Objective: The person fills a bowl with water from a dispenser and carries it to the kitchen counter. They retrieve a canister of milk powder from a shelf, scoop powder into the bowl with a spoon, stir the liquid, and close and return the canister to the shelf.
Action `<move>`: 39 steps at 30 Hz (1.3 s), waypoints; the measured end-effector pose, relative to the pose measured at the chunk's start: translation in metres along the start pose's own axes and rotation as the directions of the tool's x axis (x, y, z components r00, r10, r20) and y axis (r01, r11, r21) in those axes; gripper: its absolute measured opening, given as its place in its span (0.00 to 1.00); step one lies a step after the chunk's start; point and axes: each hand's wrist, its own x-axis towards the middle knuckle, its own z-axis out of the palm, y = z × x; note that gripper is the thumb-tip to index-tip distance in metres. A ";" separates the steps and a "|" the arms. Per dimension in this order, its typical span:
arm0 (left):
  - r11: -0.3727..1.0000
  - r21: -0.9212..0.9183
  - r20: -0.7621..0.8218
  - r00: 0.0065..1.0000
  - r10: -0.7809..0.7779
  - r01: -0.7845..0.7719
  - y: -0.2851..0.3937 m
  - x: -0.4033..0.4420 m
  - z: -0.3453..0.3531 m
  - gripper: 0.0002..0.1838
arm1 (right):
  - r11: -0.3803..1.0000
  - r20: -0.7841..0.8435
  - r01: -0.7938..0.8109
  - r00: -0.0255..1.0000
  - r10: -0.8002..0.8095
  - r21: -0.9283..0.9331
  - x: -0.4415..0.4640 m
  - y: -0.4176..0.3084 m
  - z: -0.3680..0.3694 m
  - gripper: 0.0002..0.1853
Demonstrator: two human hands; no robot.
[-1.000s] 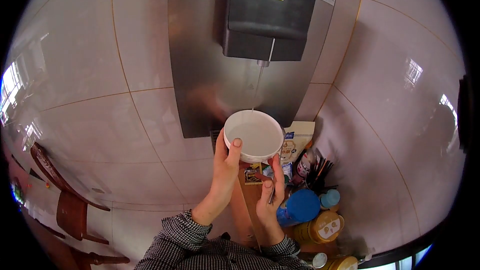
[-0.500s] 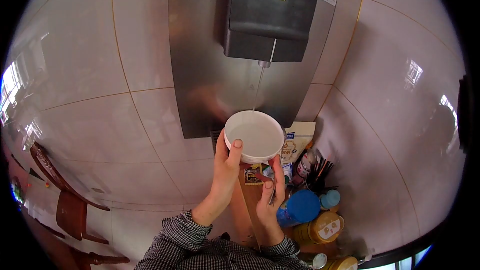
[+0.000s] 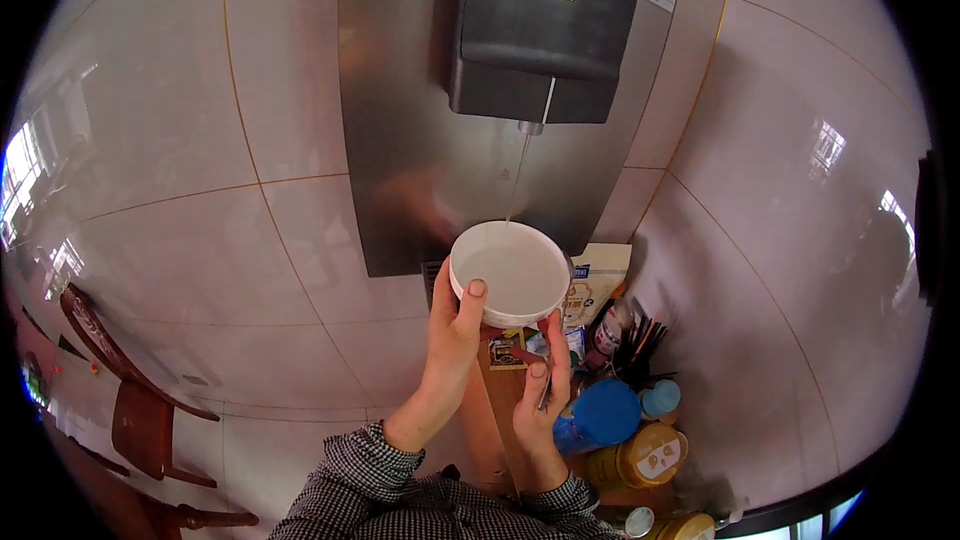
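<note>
A white bowl (image 3: 512,270) with liquid in it is held under the spout of a black and steel water dispenser (image 3: 545,30). A thin stream of water runs from the spout into the bowl. My left hand (image 3: 455,335) grips the bowl's left side, its thumb over the rim. Below the bowl's right side, my right hand (image 3: 542,390) has its fingers closed on a thin metal utensil (image 3: 545,392), with a fingertip near the bowl's underside. Most of the utensil is hidden by the fingers.
Right of my right hand, a wooden surface (image 3: 500,410) holds a blue-lidded container (image 3: 605,412), a yellow tub (image 3: 655,453), a paper bag (image 3: 598,280), small packets and dark sticks. A wooden chair (image 3: 143,420) stands at the far left. Tiled walls surround the dispenser.
The view has shifted very slightly. Both hands and the bowl hold nearly the same position, with water still running.
</note>
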 end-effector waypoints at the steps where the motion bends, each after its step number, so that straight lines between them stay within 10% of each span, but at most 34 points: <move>1: 1.000 -0.004 -0.001 1.000 -0.009 0.009 0.002 -0.001 0.001 0.31 | 1.000 -0.001 0.001 1.000 -0.001 0.000 0.000 0.000 0.000 0.27; 39: 0.999 0.033 -0.015 1.000 0.014 -0.013 0.001 -0.003 0.003 0.30 | 0.998 -0.002 -0.022 1.000 0.022 0.061 0.000 -0.005 0.001 0.28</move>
